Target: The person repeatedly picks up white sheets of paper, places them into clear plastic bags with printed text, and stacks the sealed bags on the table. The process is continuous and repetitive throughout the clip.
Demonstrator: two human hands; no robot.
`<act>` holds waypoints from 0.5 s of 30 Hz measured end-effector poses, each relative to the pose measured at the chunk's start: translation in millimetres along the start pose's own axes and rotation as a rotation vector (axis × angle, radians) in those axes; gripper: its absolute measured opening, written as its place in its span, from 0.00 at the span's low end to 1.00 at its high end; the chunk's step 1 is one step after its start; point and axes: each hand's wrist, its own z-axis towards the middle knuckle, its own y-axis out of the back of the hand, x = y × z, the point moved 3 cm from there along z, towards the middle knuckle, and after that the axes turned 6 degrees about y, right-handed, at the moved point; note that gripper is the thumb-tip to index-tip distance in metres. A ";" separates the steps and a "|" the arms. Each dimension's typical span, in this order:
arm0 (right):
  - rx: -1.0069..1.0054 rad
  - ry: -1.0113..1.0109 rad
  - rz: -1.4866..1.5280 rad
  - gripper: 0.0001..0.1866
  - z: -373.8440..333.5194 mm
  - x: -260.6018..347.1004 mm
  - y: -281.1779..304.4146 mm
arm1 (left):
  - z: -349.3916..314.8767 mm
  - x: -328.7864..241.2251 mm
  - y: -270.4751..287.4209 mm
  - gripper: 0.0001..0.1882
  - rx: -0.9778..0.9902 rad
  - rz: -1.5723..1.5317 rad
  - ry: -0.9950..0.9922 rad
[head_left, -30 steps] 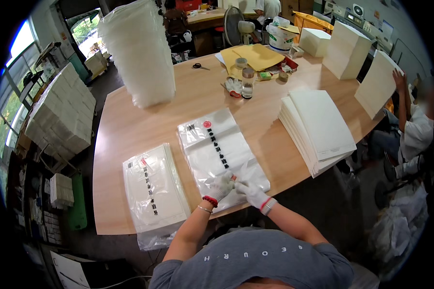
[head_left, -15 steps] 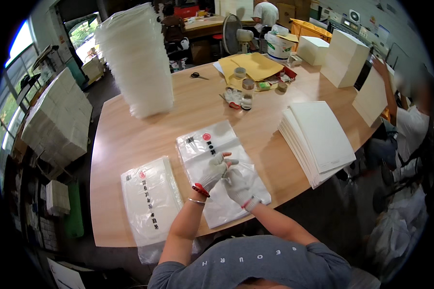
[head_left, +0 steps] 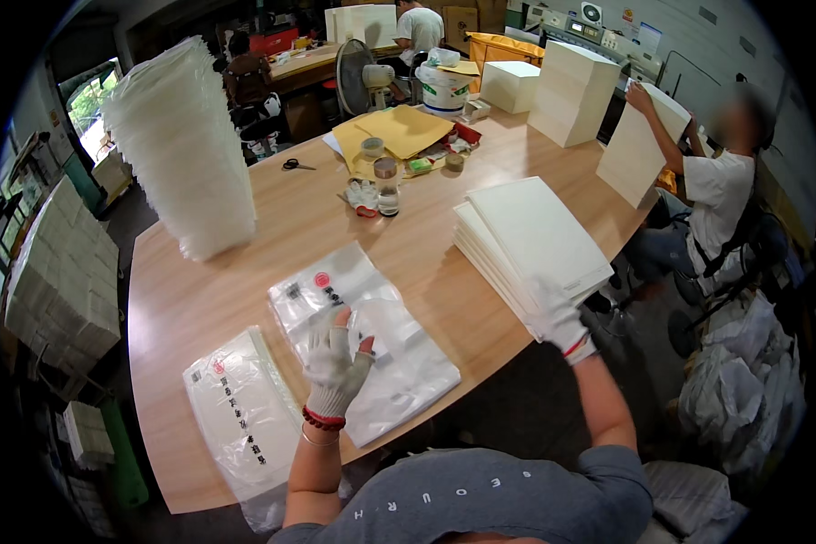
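Clear bags (head_left: 408, 367): they lie flat in a pile at the near side of the tabletop (head_left: 290, 213), in front of you, with a red round mark and dark print on top.
Left hand (head_left: 335, 363): your gloved hand is over the bags, fingers spread and holding nothing, thumb and forefinger tips bare; you cannot tell whether it touches the plastic.
Paper stack (head_left: 539, 236): white sheets in fanned layers, right of the bags and well apart from them.
Right hand (head_left: 553, 317): your glove is blurred at the near corner of that stack; whether the fingers grip the paper, you cannot tell.
Bagged packets (head_left: 240, 399): just left of the bags, their loose plastic hanging over your tabletop edge.
Bottle (head_left: 387, 189): clear, upright beyond the bags, beside a crumpled glove (head_left: 361, 195).
Scissors (head_left: 297, 165): left of the yellow paper (head_left: 403, 127).
Tall white pile (head_left: 186, 154): ragged-edged, at your far left.
Paper slab (head_left: 630, 154): stands on edge at your right, with a seated co-worker's (head_left: 721, 186) hand at its top.
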 end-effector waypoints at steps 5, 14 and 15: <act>-0.017 0.017 -0.119 0.47 -18.3 -50.3 -8.7 | -23.1 -36.7 -8.8 0.24 0.187 -0.344 0.084; -0.265 -0.018 0.038 0.11 9.4 -83.6 10.1 | -55.9 -115.3 -74.1 0.15 0.685 -0.550 -0.127; -0.315 -0.063 0.078 0.12 13.6 -81.9 15.8 | -60.3 -121.4 -79.9 0.14 0.753 -0.587 -0.109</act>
